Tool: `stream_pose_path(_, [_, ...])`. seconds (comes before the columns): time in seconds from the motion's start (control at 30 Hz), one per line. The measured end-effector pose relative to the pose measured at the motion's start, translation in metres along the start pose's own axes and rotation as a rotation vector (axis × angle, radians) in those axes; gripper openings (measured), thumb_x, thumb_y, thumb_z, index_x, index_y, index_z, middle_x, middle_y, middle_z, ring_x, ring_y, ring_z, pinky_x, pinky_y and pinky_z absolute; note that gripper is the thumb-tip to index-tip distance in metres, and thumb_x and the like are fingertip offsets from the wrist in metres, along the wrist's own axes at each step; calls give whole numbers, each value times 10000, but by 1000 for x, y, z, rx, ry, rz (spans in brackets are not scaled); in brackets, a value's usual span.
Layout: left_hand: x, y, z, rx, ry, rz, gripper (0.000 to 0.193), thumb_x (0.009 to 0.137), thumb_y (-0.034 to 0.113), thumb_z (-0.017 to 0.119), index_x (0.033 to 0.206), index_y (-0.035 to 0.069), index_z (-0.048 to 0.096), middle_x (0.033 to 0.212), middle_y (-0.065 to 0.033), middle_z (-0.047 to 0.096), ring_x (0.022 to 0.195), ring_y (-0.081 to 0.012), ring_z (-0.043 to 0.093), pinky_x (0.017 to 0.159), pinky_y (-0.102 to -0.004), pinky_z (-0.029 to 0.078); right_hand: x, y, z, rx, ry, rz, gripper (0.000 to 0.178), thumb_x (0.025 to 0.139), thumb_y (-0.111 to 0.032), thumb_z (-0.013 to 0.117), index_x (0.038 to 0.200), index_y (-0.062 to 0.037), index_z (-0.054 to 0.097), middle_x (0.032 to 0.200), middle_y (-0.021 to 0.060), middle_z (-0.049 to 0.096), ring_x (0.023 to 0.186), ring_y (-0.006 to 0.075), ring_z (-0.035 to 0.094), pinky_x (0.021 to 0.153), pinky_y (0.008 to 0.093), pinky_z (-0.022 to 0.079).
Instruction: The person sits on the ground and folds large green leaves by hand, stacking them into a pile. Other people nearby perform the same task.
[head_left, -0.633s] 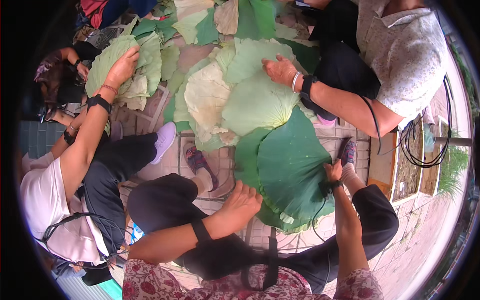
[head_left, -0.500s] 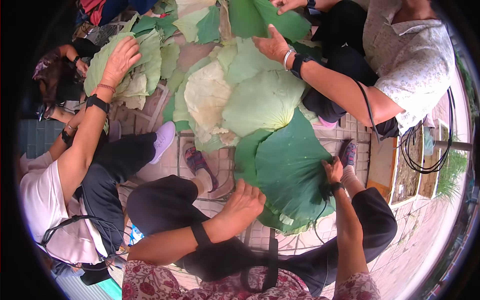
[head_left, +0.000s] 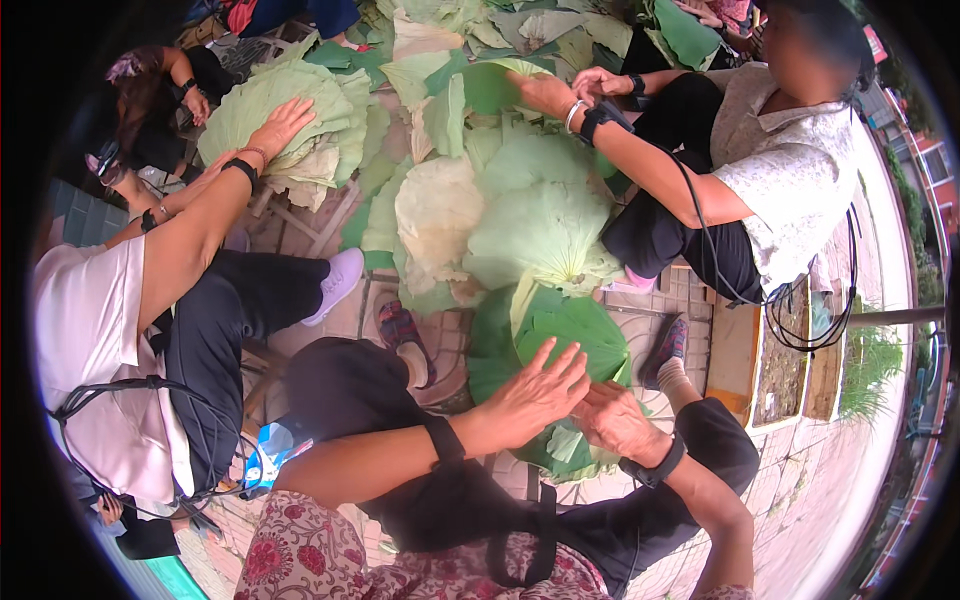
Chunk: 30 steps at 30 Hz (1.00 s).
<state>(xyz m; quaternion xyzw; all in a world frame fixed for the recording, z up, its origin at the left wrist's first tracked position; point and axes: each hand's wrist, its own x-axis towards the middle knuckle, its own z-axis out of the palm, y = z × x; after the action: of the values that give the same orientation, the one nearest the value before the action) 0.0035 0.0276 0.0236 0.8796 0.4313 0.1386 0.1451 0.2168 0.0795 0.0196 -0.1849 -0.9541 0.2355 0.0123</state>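
The left hand (head_left: pixel 527 400) is spread loosely; the right hand (head_left: pixel 615 417) is curled, its hold I cannot tell. The green leaf (head_left: pixel 582 328) lies at twelve o'clock from them; better support its edge gently, against tearing.

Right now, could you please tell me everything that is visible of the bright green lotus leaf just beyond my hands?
The bright green lotus leaf looks thin and fresh, with faint veins and a curved right edge. A paler strip, perhaps a fold, runs along its left side. It overlaps a darker green leaf. Your left hand, fingers spread, and right hand, fingers bunched, hide its near part; whether either grips it cannot be told.
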Motion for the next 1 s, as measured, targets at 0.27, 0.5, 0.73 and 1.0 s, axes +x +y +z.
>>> stream_pose_path(0.27, [-15,-4,9,-188,-28,-229,277,803,80,619,1058,-12,564,865,-149,628,843,-337,659,736,-451,494,-19,-57,-27,46,410,542,318,898,-162,689,1157,-4,595,939,108,657,819,254,632,701,400,498])
stream_pose_path(0.5, [-33,20,20,-69,65,-27,194,777,82,607,936,-17,557,783,-153,628,741,-309,671,628,-412,516,16,-69,4,1491,423,969,549,979,-435,552,1232,52,560,1108,149,664,1021,214,633,860,399,526])
stream_pose_path(0.73, [-51,34,9,-75,155,36,142,742,64,603,849,-13,548,707,-152,615,670,-310,661,588,-400,520,22,-34,20,1251,401,812,286,922,-156,596,1132,35,635,986,57,678,890,125,616,804,273,490])
stream_pose_path(1.0, [-67,57,-32,-375,-37,19,114,748,50,624,817,-20,568,726,-178,606,701,-342,651,616,-448,499,91,-40,-116,1285,739,207,403,941,-20,597,1341,-18,550,1263,75,644,1133,181,618,1026,331,447])
